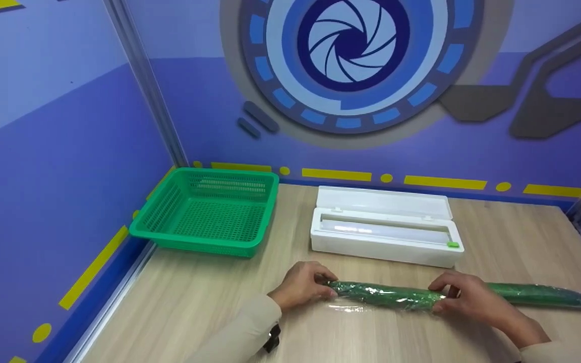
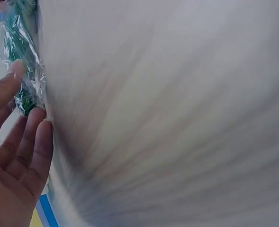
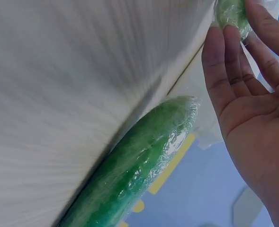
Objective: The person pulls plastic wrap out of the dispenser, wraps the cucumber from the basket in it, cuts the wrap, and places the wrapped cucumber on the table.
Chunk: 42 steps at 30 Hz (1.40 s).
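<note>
A green cucumber (image 1: 384,294) in shiny clear cling film lies crosswise on the table before me. Its left end is pinched between the thumb and fingertips of my left hand (image 1: 301,285); in the left wrist view, crinkled film (image 2: 37,82) bunches at that end. My right hand (image 1: 472,299) holds the other end, thumb on the near side and fingers on the far side. A second film-wrapped cucumber (image 1: 547,295) lies to the right, behind the right hand, its rounded tip (image 3: 179,106) showing close to that hand in the right wrist view.
Beyond the hands stands a white cling film box (image 1: 384,253), lid raised, with a film roll (image 1: 384,230) inside and a small green slider (image 1: 453,244) at its right end. A green perforated basket (image 1: 199,244) sits at the back left. Printed blue-purple walls (image 1: 194,111) border the table.
</note>
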### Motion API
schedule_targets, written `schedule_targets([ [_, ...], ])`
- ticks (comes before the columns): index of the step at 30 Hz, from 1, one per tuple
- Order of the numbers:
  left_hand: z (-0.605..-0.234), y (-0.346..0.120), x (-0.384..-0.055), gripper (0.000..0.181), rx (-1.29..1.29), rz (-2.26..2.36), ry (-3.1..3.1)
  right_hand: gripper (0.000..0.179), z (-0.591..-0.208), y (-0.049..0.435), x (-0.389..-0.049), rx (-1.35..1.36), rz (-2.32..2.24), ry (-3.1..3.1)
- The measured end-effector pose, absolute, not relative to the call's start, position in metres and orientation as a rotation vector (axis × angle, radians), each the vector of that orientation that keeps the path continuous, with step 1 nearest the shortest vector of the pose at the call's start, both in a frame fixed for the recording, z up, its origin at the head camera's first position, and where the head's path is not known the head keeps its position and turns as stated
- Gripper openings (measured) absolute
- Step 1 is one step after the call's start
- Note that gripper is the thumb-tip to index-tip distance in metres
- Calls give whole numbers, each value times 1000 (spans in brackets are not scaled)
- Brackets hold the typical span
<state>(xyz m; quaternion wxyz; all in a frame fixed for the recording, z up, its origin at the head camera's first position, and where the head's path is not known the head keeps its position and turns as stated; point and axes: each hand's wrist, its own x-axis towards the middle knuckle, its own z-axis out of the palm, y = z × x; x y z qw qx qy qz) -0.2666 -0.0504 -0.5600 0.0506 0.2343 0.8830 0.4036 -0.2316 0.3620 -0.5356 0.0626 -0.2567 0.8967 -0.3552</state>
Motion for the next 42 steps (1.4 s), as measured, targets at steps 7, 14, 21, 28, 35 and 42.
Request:
schedule_targets([
  [7,-562,-49,-266,19,730,1235,2707,31,-542,362,-229,-815,-1074,2765],
  [14,-563,-50,-263,15,773,1231,2786,29,-545,358,-227,-698,-1029,2801],
  [21,-563,-51,-263,11,776,1267,2777,17,-547,354,-226,-756,-1087,2808],
  [28,-564,-55,-264,19,723,1310,2706,14,-547,354,-227,-767,-1138,2790],
  [35,-568,-53,-264,12,794,1282,2780,31,-550,351,-224,-652,-1104,2809],
  [42,-569,-52,-261,4,854,1210,2898,20,-554,351,-225,-772,-1124,2877],
])
